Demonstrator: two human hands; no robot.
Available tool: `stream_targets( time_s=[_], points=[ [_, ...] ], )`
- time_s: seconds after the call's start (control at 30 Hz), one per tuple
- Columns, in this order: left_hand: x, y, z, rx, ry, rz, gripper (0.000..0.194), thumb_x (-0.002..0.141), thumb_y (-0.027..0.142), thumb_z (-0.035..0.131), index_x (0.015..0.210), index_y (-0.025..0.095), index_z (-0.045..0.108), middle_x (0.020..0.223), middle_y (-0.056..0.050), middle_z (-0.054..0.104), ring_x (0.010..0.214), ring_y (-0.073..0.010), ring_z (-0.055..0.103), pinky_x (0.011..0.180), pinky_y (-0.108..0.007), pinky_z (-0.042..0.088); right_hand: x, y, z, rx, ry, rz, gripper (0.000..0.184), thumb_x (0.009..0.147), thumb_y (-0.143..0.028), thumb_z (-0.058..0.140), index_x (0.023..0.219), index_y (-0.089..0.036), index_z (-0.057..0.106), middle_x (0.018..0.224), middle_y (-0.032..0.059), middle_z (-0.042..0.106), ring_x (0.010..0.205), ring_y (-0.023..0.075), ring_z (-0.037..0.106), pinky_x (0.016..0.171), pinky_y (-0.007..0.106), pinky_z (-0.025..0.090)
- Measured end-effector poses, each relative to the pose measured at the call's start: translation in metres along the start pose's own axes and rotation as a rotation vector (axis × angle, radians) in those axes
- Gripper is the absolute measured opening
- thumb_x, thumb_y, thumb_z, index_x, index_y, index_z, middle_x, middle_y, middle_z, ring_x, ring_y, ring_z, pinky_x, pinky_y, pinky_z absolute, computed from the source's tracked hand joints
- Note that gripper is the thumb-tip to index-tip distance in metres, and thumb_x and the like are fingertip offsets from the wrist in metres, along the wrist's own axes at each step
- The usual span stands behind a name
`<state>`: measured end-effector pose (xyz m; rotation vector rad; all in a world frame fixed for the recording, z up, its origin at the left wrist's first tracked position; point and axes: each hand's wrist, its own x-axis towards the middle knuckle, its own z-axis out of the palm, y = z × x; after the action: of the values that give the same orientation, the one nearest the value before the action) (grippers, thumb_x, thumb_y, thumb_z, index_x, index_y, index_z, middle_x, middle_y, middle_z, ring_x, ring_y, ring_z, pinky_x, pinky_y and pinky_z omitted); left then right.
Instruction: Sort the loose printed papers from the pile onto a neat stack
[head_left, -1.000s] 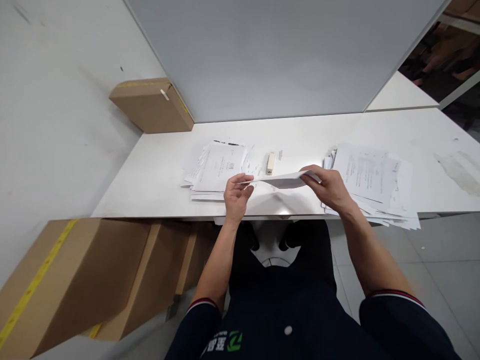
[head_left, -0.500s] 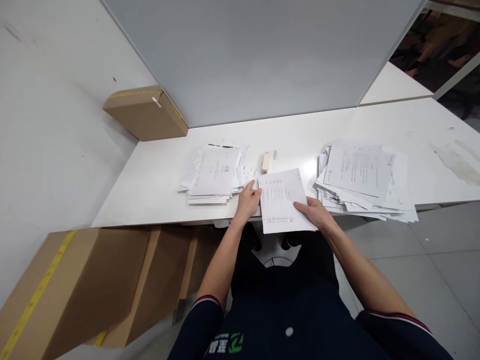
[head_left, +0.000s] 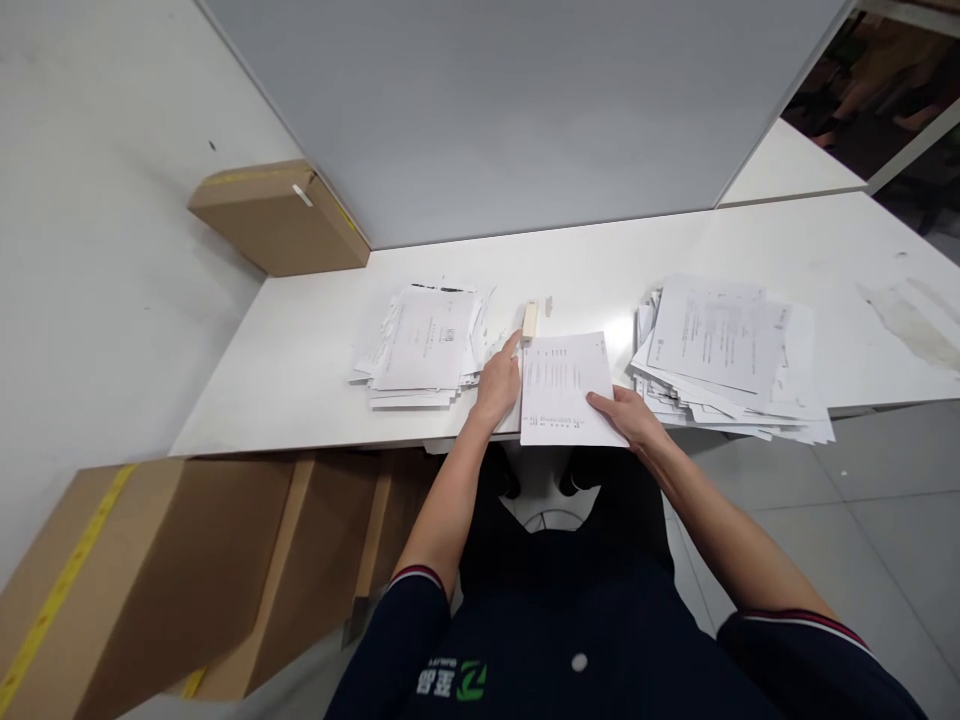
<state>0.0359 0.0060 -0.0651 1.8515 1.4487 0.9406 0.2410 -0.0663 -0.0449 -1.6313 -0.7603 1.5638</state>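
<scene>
Printed sheets (head_left: 566, 385) lie at the front edge of the table, their near side reaching over it. My right hand (head_left: 626, 410) grips them at the right, thumb on top and fingers underneath. Left of the sheets is my left hand (head_left: 499, 383), index finger stretched forward to the near end of a small cream block that looks like a stapler (head_left: 530, 319). Whether that fingertip touches the block I cannot tell. The far edge of the sheets lies just below the block.
A loose stack of papers (head_left: 424, 340) sits to the left on the white table (head_left: 300, 350). A bigger, uneven paper pile (head_left: 712, 340) is at the right, overhanging the front edge. One cardboard box (head_left: 277, 220) stands in the back left corner; large cartons (head_left: 187, 560) stand below left.
The sheets have moved forward and lie flatter on the table. My left hand has left their edge and stretched its index finger toward the cream block. My right hand keeps its grip.
</scene>
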Motion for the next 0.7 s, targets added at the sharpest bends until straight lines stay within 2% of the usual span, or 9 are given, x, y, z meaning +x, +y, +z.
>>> stream_targets(
  time_s=[0.1, 0.3, 0.5, 0.6, 0.7],
  points=[
    [0.006, -0.001, 0.002, -0.004, 0.022, 0.037, 0.040, 0.087, 0.031, 0.038, 0.125, 0.023, 0.048, 0.084, -0.006, 0.059, 0.080, -0.0216, 0.055, 0.078, -0.034, 0.041, 0.003, 0.004, 0.000, 0.038, -0.024, -0.009, 0.016, 0.073, -0.024, 0.060, 0.086, -0.016, 0.060, 0.077, 0.0065, 0.070, 0.066, 0.0200, 0.065, 0.060, 0.031, 0.054],
    [0.008, -0.006, 0.008, -0.018, 0.037, -0.008, 0.039, 0.082, 0.028, 0.046, 0.121, 0.026, 0.053, 0.074, -0.005, 0.056, 0.074, -0.0227, 0.054, 0.074, -0.034, 0.041, 0.008, 0.007, 0.001, -0.040, -0.018, -0.054, 0.021, 0.073, -0.029, 0.059, 0.090, -0.016, 0.060, 0.079, 0.0074, 0.070, 0.073, 0.0233, 0.066, 0.065, 0.035, 0.055],
    [0.006, -0.004, 0.009, 0.033, 0.052, 0.029, 0.041, 0.084, 0.025, 0.042, 0.124, 0.026, 0.050, 0.075, -0.006, 0.055, 0.073, -0.0217, 0.053, 0.071, -0.033, 0.041, -0.022, -0.004, -0.004, -0.052, 0.008, -0.065, 0.018, 0.072, -0.030, 0.061, 0.085, -0.018, 0.062, 0.079, 0.0066, 0.070, 0.078, 0.0259, 0.065, 0.066, 0.035, 0.053],
    [0.000, 0.003, 0.008, 0.074, 0.031, 0.056, 0.043, 0.085, 0.024, 0.039, 0.129, 0.024, 0.045, 0.077, -0.006, 0.055, 0.074, -0.0205, 0.053, 0.074, -0.033, 0.041, -0.039, -0.009, -0.025, -0.093, 0.127, -0.135, 0.027, 0.072, -0.035, 0.062, 0.093, -0.018, 0.063, 0.084, 0.0085, 0.069, 0.077, 0.0258, 0.064, 0.067, 0.036, 0.053],
    [-0.009, 0.010, 0.000, 0.118, 0.036, 0.100, 0.043, 0.088, 0.027, 0.035, 0.130, 0.020, 0.043, 0.085, -0.008, 0.056, 0.077, -0.0203, 0.053, 0.077, -0.034, 0.041, -0.040, -0.017, -0.061, -0.157, 0.376, -0.254, 0.036, 0.072, -0.040, 0.061, 0.099, -0.017, 0.061, 0.090, 0.0102, 0.068, 0.076, 0.0234, 0.064, 0.065, 0.035, 0.053]
  ],
)
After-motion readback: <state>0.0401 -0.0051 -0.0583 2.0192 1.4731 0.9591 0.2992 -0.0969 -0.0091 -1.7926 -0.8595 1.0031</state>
